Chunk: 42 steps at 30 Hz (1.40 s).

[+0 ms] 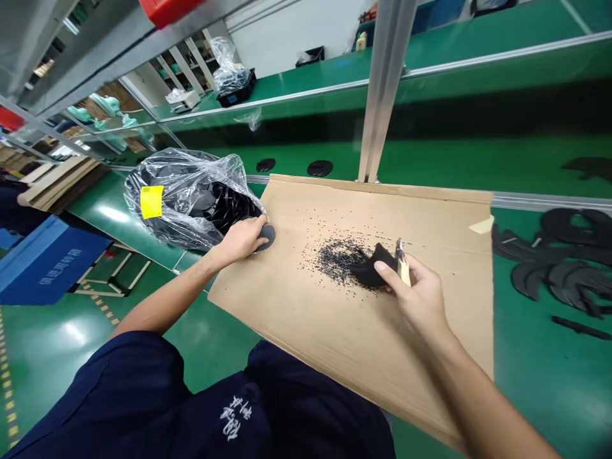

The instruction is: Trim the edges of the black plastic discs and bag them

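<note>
Nippers [404, 266] and black piece [371, 270] in right hand [423, 294]

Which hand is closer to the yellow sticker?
Left. The left hand is by the bag's open end, to the right of the yellow sticker; the right hand is much farther right, over the cardboard.

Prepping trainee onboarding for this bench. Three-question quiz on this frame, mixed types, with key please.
1. Choose: the right hand holds a dark curved piece and (a) a brush, (b) a pale-handled tool, (c) a spoon.
2. Short answer: what does the left hand hold, beside the clear plastic bag?
3. True or false: small dark bits lie scattered on the cardboard sheet.

Key: 1: b. 2: a dark round piece. 3: true.
</note>
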Motion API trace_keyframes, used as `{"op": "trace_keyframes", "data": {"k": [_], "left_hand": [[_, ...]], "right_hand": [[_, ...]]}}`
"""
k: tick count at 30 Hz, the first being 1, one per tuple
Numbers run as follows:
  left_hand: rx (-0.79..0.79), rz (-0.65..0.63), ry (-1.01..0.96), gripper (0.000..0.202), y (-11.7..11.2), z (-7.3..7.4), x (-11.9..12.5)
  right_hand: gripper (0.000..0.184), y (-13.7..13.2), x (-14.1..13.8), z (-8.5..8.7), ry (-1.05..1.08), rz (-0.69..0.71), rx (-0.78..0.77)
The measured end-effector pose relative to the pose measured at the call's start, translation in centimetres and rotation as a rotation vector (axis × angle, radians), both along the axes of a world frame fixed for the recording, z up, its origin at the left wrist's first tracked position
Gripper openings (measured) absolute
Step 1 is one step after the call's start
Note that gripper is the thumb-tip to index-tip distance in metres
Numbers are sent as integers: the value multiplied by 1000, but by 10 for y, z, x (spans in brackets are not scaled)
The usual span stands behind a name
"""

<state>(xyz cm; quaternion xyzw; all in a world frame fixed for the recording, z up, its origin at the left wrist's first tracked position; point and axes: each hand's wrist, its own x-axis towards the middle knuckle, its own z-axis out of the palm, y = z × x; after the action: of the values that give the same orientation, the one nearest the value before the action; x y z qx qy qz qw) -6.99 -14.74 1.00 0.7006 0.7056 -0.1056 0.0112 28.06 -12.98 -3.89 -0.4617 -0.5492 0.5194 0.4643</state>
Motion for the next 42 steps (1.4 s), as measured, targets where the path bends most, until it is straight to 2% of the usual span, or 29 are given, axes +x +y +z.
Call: {"op": "trace_keyframes", "data": {"k": [2,3,6,8,11,14,18,25,31,36,38,42], "left_hand": [[101,-36,-125,23,-2,-1,9],[170,-68,-254,21,-4,-1,17],[345,-191,-799,23,-9,-7,55],[375,-279,-1052,28,-11,-14,87],[423,-423,-1139,26,-8,-26,129],[504,-470,-1127,25,-3,-38,151],[538,-453,-1150,32,-5,-51,156],[500,-449,-1144,33,-6,-59,152],[491,-424,-1170,34,-6,-60,151],[469,-359,-1211,33,-8,-59,152],[386,-283,-1272,38,-7,-59,151],[19,-126,-1492,31,-1,-58,146]], "right_hand": [[39,-1,-2,-5,50,-4,-55],[40,-2,-2,-6,80,4,-89],[43,-6,-3,-6,138,54,-199],[44,-10,-4,-3,152,99,-251],[44,-15,-4,3,166,139,-268],[46,-19,-3,7,145,143,-259],[48,-19,-3,7,119,138,-285],[50,-17,-4,2,50,147,-270],[43,-18,-4,2,-32,118,-251],[44,-20,-5,3,-77,112,-203],[45,-20,-5,4,-82,112,-182],[45,-21,-7,5,-76,118,-154]]}}
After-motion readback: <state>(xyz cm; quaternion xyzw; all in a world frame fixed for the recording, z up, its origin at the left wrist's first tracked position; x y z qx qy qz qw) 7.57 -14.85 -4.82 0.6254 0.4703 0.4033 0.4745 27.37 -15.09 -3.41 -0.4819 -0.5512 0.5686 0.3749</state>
